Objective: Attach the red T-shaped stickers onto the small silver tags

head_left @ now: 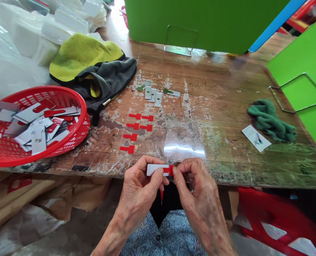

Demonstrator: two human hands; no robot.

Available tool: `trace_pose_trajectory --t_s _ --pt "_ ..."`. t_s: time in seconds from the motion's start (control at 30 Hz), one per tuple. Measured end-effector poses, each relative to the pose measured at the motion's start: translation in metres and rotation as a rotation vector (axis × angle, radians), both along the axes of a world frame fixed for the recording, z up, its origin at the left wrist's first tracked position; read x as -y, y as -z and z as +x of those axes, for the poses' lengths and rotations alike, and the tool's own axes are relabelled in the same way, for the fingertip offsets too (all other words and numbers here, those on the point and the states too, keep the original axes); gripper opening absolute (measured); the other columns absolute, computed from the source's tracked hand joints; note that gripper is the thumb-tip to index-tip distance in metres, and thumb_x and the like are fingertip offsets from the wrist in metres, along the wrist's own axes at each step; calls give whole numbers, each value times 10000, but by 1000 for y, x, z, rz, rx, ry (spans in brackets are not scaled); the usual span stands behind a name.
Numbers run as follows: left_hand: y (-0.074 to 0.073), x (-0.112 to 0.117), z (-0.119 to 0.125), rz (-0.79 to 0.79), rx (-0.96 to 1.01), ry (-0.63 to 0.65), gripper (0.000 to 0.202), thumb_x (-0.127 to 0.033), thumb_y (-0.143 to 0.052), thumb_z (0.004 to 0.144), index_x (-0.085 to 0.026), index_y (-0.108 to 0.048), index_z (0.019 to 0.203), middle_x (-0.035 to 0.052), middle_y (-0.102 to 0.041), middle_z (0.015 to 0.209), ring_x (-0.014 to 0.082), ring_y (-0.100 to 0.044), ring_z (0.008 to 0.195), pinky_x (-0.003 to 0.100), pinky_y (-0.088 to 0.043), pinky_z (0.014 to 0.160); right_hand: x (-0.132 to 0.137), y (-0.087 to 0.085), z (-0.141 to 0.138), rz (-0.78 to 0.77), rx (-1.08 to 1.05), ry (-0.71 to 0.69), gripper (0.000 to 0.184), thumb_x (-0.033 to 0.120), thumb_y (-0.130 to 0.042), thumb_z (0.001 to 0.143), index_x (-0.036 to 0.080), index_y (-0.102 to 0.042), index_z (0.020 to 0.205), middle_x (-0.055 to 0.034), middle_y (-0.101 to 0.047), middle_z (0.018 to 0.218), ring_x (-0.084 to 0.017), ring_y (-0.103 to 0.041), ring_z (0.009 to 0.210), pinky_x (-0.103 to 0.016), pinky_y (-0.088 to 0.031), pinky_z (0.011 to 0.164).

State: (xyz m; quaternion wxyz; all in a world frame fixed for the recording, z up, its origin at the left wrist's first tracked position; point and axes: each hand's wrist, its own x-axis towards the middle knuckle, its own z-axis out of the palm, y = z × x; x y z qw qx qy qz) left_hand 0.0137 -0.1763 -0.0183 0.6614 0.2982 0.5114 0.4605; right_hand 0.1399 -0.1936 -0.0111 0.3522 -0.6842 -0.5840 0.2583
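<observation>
Close to the table's front edge, my left hand (140,186) is closed on a small white rectangular plate (154,167), its thumb pressed over the middle. A red tab (170,170) lies at the plate's right end, pinched between the thumb and fingers of my right hand (198,192). Whether the tab is fixed to the plate I cannot tell. Several loose red tabs (130,137) with a narrow and a wide end lie on the table to the left, beyond my left hand. Farther back are several small pale plates (153,94), with green tabs (168,91) beside them.
A red basket (80,137) on the left holds plates and red tabs. Behind it lie a yellow and grey cloth (112,71) and plastic bags (19,32). A green rag (270,121) and printed card (256,138) are at right. Green panels (200,21) border the table (214,96).
</observation>
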Motion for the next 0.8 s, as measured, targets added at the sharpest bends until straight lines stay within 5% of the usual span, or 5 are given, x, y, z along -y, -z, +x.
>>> trace_pose_trajectory --t_s 0.13,0.23,0.57,0.7,0.8 --pt "3 1 3 -13 30 -44 158 -229 -730 733 -155 -618 815 -25 -691 552 68 -592 475 141 -493 494 4 -2 -10 -174 -273 114 159 362 -593 905 224 -517 881 14 -656 660 -141 -644 466 -240 -515 423" --pt "3 1 3 -18 32 -58 160 -229 -728 741 -150 -618 826 -23 -696 562 66 -593 481 142 -491 503 2 -3 -10 -188 -456 189 377 391 -718 811 242 -432 1006 56 -649 683 -142 -642 410 -222 -508 360" --pt "0 2 -5 -23 118 -17 131 -229 -714 815 -158 -621 875 -20 -711 593 62 -604 520 143 -481 553 -14 -5 5 -417 -826 -128 367 499 -545 939 195 -565 736 46 -566 504 -79 -497 375 -191 -376 393" --pt "-13 -3 -14 -9 73 -62 143 -235 -734 783 -165 -631 855 -11 -709 572 77 -598 495 153 -474 520 -13 5 9 -122 -379 24 221 408 -537 950 208 -614 895 -5 -667 722 -138 -625 587 -262 -488 553" --pt "-33 -19 -50 134 -110 -224 158 -225 -765 767 -192 -660 881 -28 -712 611 92 -620 530 163 -491 526 -12 13 14 81 -9 17 127 296 -539 936 209 -631 923 -29 -678 816 -167 -648 718 -308 -527 688"
